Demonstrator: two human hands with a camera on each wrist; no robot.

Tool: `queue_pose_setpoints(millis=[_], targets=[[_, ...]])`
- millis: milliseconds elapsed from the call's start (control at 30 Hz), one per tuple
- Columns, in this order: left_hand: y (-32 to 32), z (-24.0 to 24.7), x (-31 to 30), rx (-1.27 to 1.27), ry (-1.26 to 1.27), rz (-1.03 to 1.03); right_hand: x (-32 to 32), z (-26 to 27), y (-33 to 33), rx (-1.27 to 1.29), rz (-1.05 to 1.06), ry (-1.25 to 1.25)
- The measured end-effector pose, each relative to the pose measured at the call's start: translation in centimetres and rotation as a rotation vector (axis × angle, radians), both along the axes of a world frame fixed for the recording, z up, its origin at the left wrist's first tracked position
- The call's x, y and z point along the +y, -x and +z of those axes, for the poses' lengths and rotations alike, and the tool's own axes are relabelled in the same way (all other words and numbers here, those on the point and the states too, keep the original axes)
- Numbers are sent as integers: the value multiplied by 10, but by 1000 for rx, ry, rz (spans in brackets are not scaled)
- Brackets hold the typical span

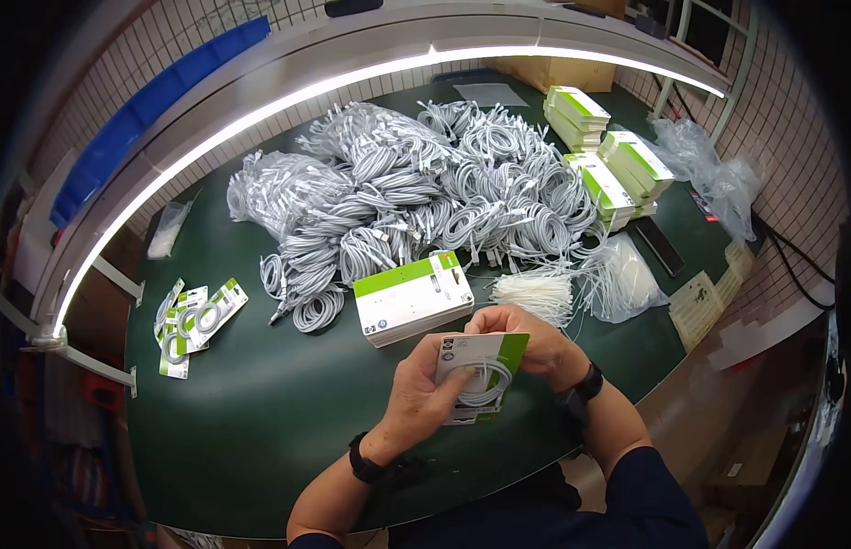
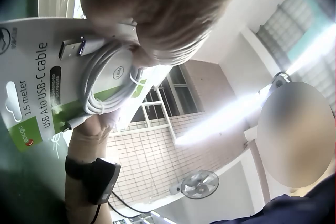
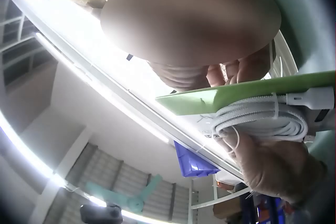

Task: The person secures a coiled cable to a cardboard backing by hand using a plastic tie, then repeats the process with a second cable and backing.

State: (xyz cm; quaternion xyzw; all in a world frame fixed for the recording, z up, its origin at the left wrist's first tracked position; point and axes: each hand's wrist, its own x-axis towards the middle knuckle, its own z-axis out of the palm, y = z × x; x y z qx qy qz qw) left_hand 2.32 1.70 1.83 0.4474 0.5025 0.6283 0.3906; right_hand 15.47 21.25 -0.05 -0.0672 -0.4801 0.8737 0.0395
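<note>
My left hand (image 1: 414, 395) holds a white and green packaging card (image 1: 515, 349) by its left side, thumb across the front over a coiled white charging cable (image 1: 500, 382). Print on the card in the left wrist view reads USB-A to USB-C cable, 1.5 meter. The cable's USB-A plug (image 2: 72, 49) lies against the card, and a thin white cable tie (image 2: 137, 82) loops round the coil. Behind the card's upper right edge is my right hand (image 1: 544, 346), fingers bent close to its back. The card partly hides those fingertips, and I cannot tell what they hold.
A stack of cards (image 1: 412, 297) lies just beyond my hands. Behind it spreads a big heap of coiled cables (image 1: 498, 183). Loose cable ties (image 1: 535, 291), a phone (image 1: 658, 247) and card stacks (image 1: 617, 178) are at right. Several cards with cables (image 1: 195, 320) lie at left.
</note>
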Motion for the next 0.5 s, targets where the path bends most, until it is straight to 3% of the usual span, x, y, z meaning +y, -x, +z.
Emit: queue_pose_setpoints(millis=[300,500], targets=[[2,-8,4,25,-1,37,3,-3,2,21,0,-61],[0,-3,3,-130,-8,10,0,3,8,-134,-314,-576]])
